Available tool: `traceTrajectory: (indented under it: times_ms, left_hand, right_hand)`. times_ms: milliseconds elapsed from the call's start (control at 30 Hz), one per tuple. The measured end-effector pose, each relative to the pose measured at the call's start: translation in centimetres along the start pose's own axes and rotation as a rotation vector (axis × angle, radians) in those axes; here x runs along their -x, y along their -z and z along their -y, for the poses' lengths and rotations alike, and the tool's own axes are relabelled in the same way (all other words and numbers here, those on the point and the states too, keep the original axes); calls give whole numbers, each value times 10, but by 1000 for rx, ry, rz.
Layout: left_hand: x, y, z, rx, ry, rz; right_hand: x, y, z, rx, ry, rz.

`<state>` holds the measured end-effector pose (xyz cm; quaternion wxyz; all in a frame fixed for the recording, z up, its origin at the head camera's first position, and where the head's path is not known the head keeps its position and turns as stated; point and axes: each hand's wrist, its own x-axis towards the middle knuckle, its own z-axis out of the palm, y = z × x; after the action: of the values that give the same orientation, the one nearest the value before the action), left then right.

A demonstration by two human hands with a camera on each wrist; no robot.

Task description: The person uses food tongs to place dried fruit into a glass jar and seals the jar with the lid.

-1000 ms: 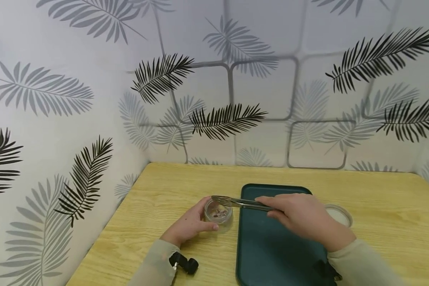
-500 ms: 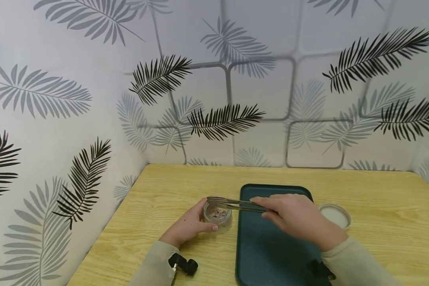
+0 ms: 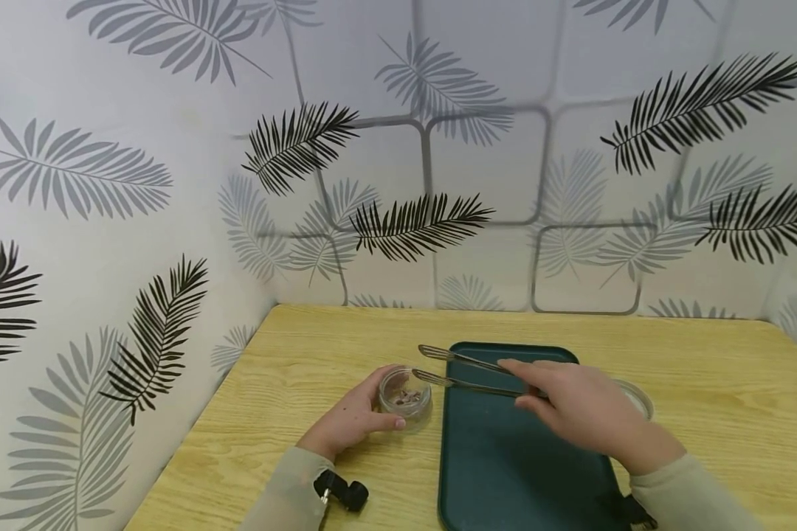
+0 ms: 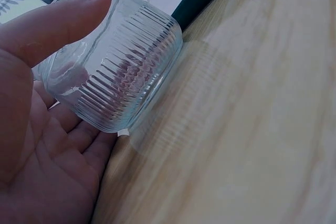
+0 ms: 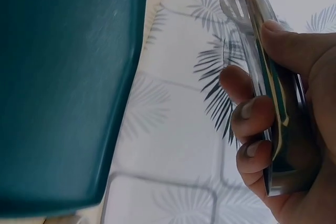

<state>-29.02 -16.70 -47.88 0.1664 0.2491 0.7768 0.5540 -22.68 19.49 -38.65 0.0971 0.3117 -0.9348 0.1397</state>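
Observation:
My left hand [image 3: 355, 417] grips a small clear glass jar [image 3: 405, 413] that stands on the table, its thumb at the near side. Inside lie several small reddish-brown pieces [image 3: 408, 398], too small to identify. In the left wrist view, the ribbed wall of the jar [image 4: 131, 61] shows them along its bottom. My right hand [image 3: 584, 409] holds metal tongs [image 3: 468, 384] level above the dark green tray, thumb on one arm and fingers round the other in the right wrist view. The slotted tong tips stand apart near the jar's rim, with nothing between them.
The dark green tray [image 3: 498, 464] lies right of the jar on the wood-grain table [image 3: 319, 346]. A round pale lid [image 3: 640, 398] sits partly hidden behind my right hand. A leaf-patterned wall [image 3: 398, 162] rises behind the table.
The tongs were nearly closed over the jar; their arms have now spread apart, and the right hand has shifted slightly right. My left hand and the jar have stayed in place.

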Motion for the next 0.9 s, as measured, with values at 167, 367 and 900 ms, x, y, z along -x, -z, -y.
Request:
traceTrajectory:
  times_ms: [167, 367, 900]
  left_hand:
    - [-1, 0, 1, 4, -16, 9]
    - [-2, 0, 2, -6, -12, 13]
    - [-2, -1, 0, -6, 3, -2]
  right_hand:
    - [13, 1, -13, -19, -77, 12]
    - [39, 4, -31, -12, -157, -26]
    - [107, 23, -114, 35, -543, 86]
